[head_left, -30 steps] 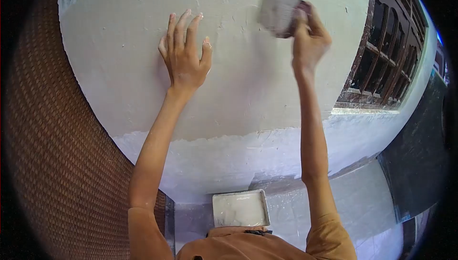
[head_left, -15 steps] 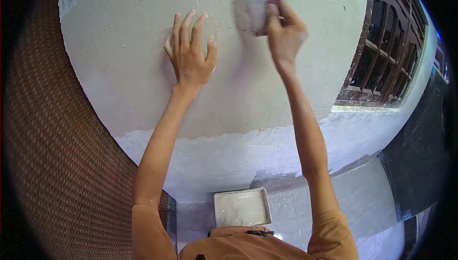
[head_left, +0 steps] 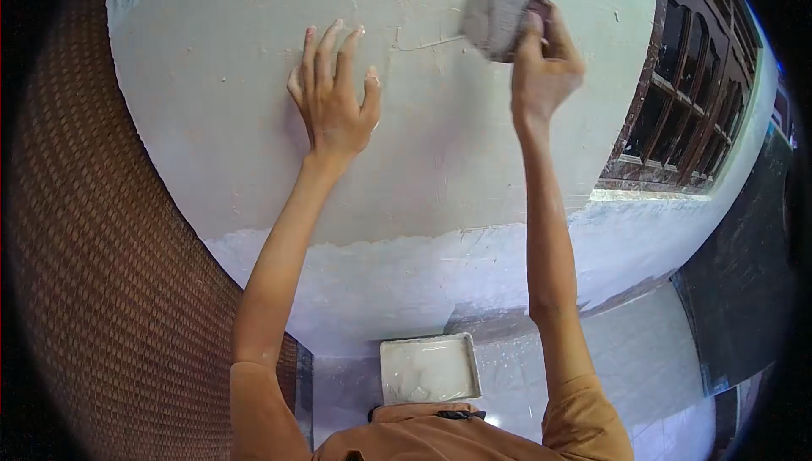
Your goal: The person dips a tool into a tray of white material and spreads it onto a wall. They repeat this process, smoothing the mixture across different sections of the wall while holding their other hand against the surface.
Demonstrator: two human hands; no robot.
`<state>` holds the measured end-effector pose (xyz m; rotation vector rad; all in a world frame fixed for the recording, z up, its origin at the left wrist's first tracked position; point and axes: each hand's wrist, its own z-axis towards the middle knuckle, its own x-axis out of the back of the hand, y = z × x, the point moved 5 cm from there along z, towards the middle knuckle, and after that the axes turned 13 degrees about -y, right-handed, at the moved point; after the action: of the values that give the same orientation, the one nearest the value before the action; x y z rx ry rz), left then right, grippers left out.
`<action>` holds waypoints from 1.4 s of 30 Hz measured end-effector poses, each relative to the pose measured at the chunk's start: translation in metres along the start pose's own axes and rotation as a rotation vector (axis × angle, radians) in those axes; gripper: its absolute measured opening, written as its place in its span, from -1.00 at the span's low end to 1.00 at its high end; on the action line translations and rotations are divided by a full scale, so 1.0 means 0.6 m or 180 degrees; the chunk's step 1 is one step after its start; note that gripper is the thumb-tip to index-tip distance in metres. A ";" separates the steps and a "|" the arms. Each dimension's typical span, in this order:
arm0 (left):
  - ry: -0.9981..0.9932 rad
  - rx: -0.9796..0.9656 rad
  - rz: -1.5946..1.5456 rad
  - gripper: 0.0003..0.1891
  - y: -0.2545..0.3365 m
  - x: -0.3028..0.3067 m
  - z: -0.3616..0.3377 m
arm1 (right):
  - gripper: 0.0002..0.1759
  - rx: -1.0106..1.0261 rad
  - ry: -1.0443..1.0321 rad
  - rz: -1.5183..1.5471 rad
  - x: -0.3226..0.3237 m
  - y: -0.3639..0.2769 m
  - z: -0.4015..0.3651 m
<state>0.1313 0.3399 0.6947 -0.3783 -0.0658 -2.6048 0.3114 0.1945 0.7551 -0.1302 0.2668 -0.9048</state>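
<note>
So the right hand [head_left: 545, 72] had a scraper [head_left: 499, 21] up on the wall [head_left: 423, 165], window [head_left: 685, 80] off to the right.

No readable text, labels or numbers visible.

The wall [head_left: 406, 165] is coated in matt, pale grey plaster, faintly ridged. Rough brown weave is seen on the panel [head_left: 110, 233]; glossy, speckled tile is shown on the floor [head_left: 507, 376].

Bare wall [head_left: 406, 156] lies open between the forearms; rightward, the recessed window [head_left: 685, 89] interrupts it.
</note>
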 end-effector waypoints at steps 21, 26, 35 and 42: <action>0.0098 -0.0073 -0.0042 -0.48 0.006 0.001 -0.005 | -0.69 -0.0151 0.0522 -0.0235 0.059 0.037 -0.029; 0.0103 0.0041 -0.0041 -0.48 0.009 -0.007 0.006 | -0.65 -0.0329 -0.0144 0.0015 -0.021 0.041 -0.044; 0.0000 0.0106 0.0069 -0.46 -0.012 0.003 -0.005 | -0.71 -0.0169 0.0566 0.0457 0.023 0.021 -0.014; 0.0177 0.0143 -0.0107 -0.48 -0.013 -0.007 -0.004 | -0.73 0.0254 -0.0173 -0.0222 -0.056 0.036 -0.015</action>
<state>0.1306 0.3483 0.6913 -0.2908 -0.1124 -2.6403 0.3055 0.2342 0.7476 -0.0904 0.1763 -0.9785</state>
